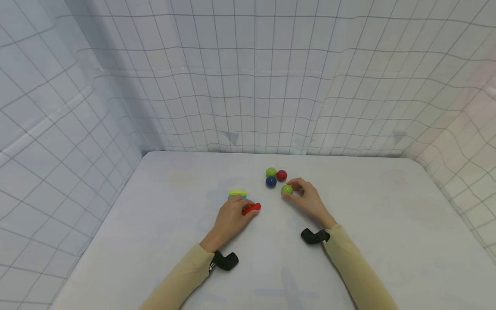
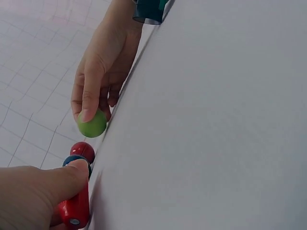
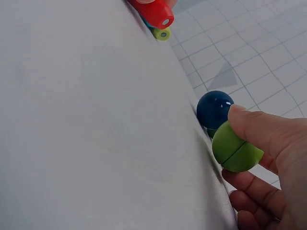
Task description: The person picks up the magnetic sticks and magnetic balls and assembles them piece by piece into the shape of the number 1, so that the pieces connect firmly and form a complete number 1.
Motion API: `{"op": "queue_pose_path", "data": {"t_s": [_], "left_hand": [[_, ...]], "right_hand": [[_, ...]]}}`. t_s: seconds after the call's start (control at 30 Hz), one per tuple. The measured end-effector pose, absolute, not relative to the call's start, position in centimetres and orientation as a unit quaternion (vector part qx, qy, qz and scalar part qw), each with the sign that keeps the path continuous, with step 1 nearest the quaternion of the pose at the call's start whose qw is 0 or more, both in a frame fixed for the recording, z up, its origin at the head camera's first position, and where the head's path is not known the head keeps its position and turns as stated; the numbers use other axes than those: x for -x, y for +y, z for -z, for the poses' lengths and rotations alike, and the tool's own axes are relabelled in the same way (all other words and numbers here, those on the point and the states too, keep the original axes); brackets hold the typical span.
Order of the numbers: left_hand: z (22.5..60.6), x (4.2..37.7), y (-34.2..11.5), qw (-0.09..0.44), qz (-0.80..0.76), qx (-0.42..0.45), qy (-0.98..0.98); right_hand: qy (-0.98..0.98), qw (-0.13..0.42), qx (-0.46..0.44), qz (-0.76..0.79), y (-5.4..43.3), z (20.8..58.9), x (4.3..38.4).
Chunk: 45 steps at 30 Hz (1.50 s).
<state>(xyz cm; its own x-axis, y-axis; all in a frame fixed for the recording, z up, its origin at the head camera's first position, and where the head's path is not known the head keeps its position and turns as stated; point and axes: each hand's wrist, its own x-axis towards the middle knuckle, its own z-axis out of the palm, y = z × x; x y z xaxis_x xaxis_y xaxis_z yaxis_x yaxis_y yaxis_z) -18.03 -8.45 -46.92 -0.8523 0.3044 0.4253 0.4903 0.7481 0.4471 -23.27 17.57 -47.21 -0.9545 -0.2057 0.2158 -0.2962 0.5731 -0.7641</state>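
My left hand (image 1: 229, 218) pinches a short red stick (image 1: 252, 209) between thumb and fingers; a small metal disc shows in the stick's end (image 2: 74, 221). Just beyond that hand lie a yellow-green stick (image 1: 238, 192) and a blue stick (image 1: 243, 197), the blue one partly covered by the hand. To the right, my right hand (image 1: 311, 202) holds a green ball (image 1: 287, 189) between thumb and fingertips, and a thin seam crosses the ball (image 3: 235, 151). Past it sit a dark blue ball (image 1: 271, 181), a red ball (image 1: 281, 175) and a second green ball (image 1: 271, 172), close together.
The things lie on a white table (image 1: 372, 206). White curtains with a dark grid pattern (image 1: 248, 86) hang behind it and along both sides. A black wrist-worn device (image 1: 226, 261) sticks out from each sleeve.
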Motion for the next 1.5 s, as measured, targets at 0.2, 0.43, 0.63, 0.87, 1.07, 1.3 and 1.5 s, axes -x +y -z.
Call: {"op": "queue_pose_path", "data": {"t_s": [0.2, 0.43, 0.63, 0.87, 1.07, 1.3, 1.5], "left_hand": [[46.8, 18.4, -7.5, 0.158, 0.288, 0.225, -0.917], [47.0, 18.9, -6.5, 0.162, 0.296, 0.242, -0.91], [47.2, 19.3, -5.6, 0.172, 0.295, 0.261, -0.903], [47.1, 19.7, -4.3, 0.151, 0.301, 0.258, -0.905], [47.0, 19.9, -3.6, 0.133, 0.313, 0.233, -0.911], [47.1, 20.4, -2.9, 0.138, 0.323, 0.221, -0.91], [47.4, 20.8, -2.3, 0.146, 0.321, 0.223, -0.909]], "right_hand": [[-0.878, 0.054, -0.143, -0.454, 17.7, 47.6, 23.3], [-0.863, 0.05, -0.135, -0.484, 17.8, 47.9, 23.4], [-0.86, 0.045, -0.138, -0.489, 17.8, 48.1, 23.4], [-0.856, 0.041, -0.138, -0.497, 17.9, 48.0, 23.3], [-0.86, 0.036, -0.137, -0.49, 18.0, 48.0, 23.2], [-0.866, 0.038, -0.133, -0.481, 18.0, 48.1, 23.4], [-0.868, 0.04, -0.137, -0.477, 18.0, 48.1, 23.4]]}}
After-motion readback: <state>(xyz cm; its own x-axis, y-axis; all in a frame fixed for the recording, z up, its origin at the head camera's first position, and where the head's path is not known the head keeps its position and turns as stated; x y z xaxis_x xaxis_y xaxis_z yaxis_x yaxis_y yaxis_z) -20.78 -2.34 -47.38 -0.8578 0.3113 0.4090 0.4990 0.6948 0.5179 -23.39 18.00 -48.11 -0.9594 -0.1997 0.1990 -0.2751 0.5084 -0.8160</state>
